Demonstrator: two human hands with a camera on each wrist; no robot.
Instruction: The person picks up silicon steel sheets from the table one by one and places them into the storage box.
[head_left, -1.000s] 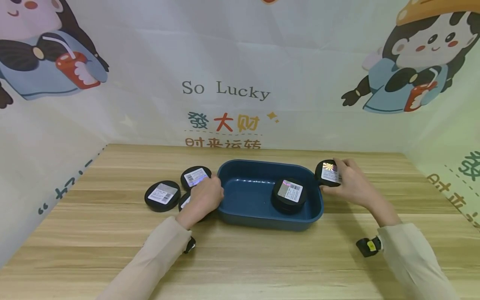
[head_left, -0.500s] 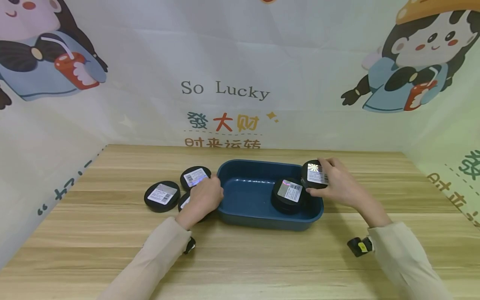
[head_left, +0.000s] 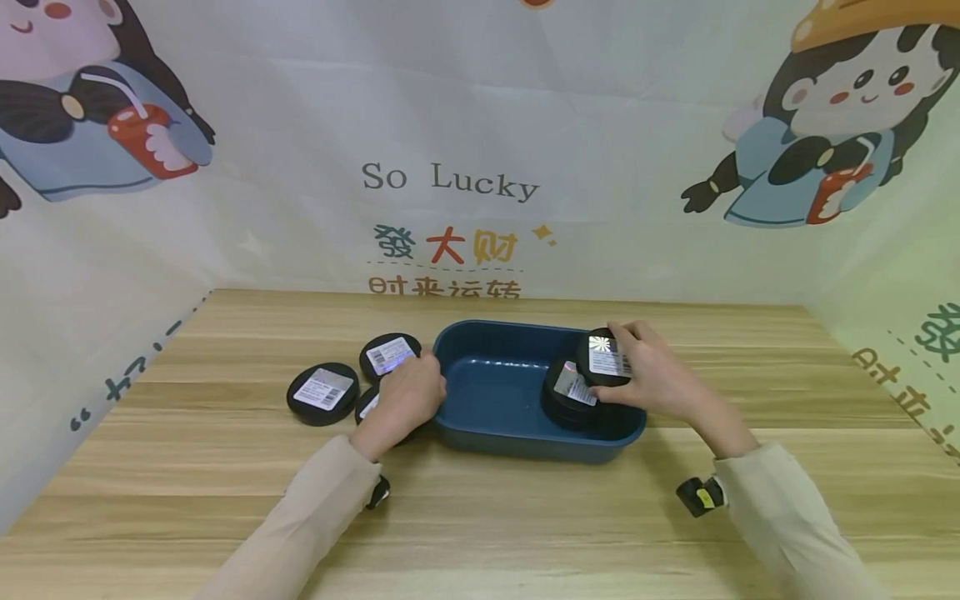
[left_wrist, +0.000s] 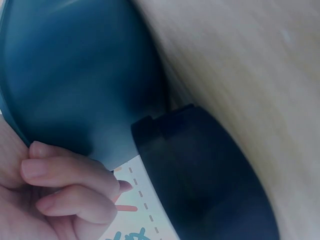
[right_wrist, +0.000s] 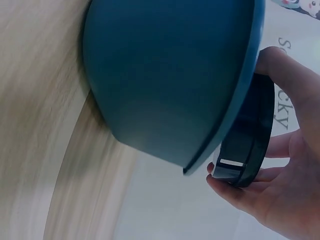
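A blue rectangular plastic basin (head_left: 510,443) stands mid-table. At its left end my left hand (head_left: 407,393) has its fingers curled at the rim; in the left wrist view, the hand (left_wrist: 70,190) overlaps the basin's edge (left_wrist: 90,125). My right hand (head_left: 648,371) holds a flat, round black box (head_left: 604,357) with a white label, thumb on the near side and fingers behind. That box is over the basin's right end, partly covering a stack of similar black boxes (head_left: 568,408) inside. The right wrist view shows the held box (right_wrist: 245,130) tilted beside the rim.
Left of the basin lie more labelled black boxes: one at far left (head_left: 322,393), one behind (head_left: 388,357), and one partly under the left hand (head_left: 367,403). A printed cloth backdrop (head_left: 600,192) rises behind the wooden table (head_left: 525,533).
My right hand has carried the black box leftward, from outside the basin's right rim to above the stack inside. My left hand has stayed at the left rim.
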